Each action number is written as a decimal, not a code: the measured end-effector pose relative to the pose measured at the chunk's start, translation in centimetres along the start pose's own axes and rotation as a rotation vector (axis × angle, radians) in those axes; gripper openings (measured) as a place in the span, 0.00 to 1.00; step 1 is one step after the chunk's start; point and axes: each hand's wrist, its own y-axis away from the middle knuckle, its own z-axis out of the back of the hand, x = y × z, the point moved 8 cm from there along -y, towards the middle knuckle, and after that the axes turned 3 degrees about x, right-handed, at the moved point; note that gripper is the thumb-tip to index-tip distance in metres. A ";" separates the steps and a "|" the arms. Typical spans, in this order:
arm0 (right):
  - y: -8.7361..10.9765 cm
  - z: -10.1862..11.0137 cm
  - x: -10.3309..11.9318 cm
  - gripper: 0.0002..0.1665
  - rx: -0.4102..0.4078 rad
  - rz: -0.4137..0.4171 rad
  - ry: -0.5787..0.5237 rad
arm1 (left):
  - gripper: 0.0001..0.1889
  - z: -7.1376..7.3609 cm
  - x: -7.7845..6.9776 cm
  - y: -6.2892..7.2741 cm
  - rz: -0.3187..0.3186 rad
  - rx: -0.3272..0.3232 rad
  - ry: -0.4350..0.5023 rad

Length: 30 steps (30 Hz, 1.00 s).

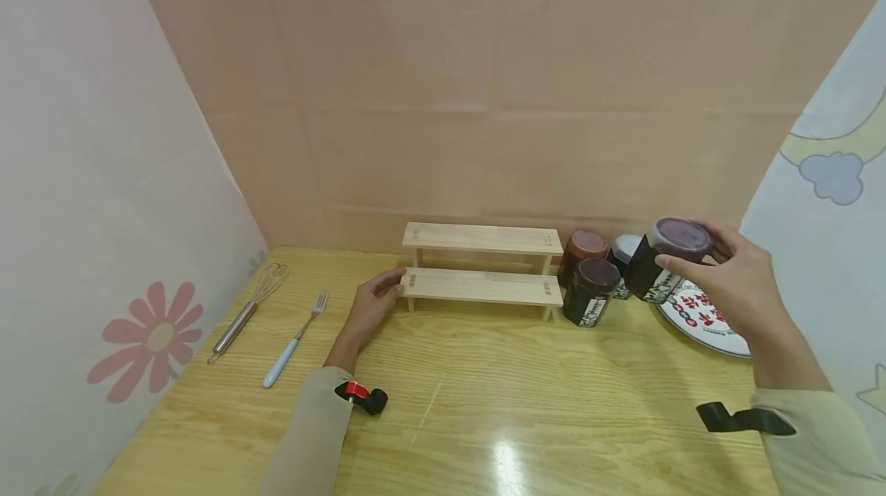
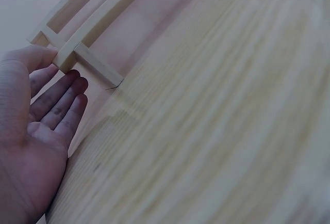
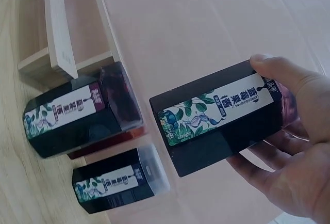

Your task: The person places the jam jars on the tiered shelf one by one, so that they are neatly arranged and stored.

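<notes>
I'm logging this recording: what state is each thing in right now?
Held jar: raised off the table, tilted
Front jar: upright on the table
Red-topped jar: upright, partly hidden behind the front jar
Pale-topped jar: upright, partly hidden
Wooden stand: upright on the table
Whisk: lying down
Fork: lying down
Plate: flat, partly covered
Left hand: holding the stand's left end
Right hand: gripping the held jar
</notes>
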 end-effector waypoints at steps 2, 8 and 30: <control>-0.1 -0.3 0.4 0.41 0.002 0.002 -0.005 | 0.22 0.0 0.0 0.0 -0.001 -0.001 -0.004; -0.5 -1.3 1.3 0.44 0.016 0.017 -0.027 | 0.22 -0.1 -0.1 0.1 0.007 0.000 -0.018; -2.1 -5.7 4.3 0.47 0.064 0.080 -0.064 | 0.22 -0.2 -0.5 0.4 0.008 0.007 -0.010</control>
